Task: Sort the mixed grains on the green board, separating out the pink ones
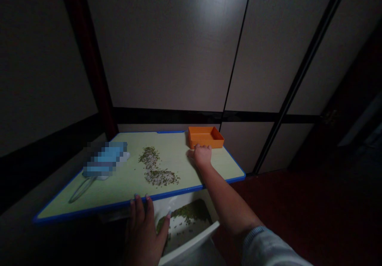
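My right hand (202,155) is closed, knuckles up, at the lower front wall of an orange box (209,143) on the table's far right. The hand hides whatever is between its fingers. My left hand (147,232) has its fingers spread, the tips at the blue front edge of the pale yellow table (176,150). Small green and pale grains (161,177) lie in a loose patch in the middle of the tabletop. Below the front edge, beside my left thumb, is a white drawer (191,240) with green grains (193,211) scattered inside.
A blurred-out blue item (106,158) lies at the table's left, with a thin loop (80,190) sticking out towards me. Tall panelled doors (173,47) stand right behind the table. Dark red floor (277,202) shows at the right.
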The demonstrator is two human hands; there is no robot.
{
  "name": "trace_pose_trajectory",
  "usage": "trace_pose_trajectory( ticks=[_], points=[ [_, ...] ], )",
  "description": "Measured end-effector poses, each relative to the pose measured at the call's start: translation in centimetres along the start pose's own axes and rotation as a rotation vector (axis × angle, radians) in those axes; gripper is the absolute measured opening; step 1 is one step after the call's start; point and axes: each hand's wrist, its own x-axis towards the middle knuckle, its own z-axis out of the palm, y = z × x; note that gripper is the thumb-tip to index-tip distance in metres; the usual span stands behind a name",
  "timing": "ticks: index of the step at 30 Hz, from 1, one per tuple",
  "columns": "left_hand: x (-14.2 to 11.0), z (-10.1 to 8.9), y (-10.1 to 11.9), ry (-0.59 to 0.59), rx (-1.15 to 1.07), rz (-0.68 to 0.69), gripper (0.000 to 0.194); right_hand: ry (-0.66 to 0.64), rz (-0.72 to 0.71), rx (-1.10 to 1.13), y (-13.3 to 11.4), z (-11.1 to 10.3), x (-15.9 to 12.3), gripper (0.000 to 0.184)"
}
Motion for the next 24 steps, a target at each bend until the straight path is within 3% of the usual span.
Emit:
trace_pose_trajectory(
  ticks=[11, 20, 24],
  points=[
    [-0.05, 0.1, -0.24, 0.015, -0.019, 0.023, 0.075, -0.044, -0.077, -0.009, -0.3, 0.06, -0.52, 0.034],
    [-0.1, 0.11, -0.19, 0.025, 0.005, 0.037, 0.074, -0.009, 0.024, 0.002, 0.47, 0.28, -0.28, 0.04],
    [-0.04, 0.02, -0.11, 0.025, 0.002, 0.041, 0.074, -0.028, -0.014, 0.002, 0.31, 0.36, -0.3, 0.035]
  ],
)
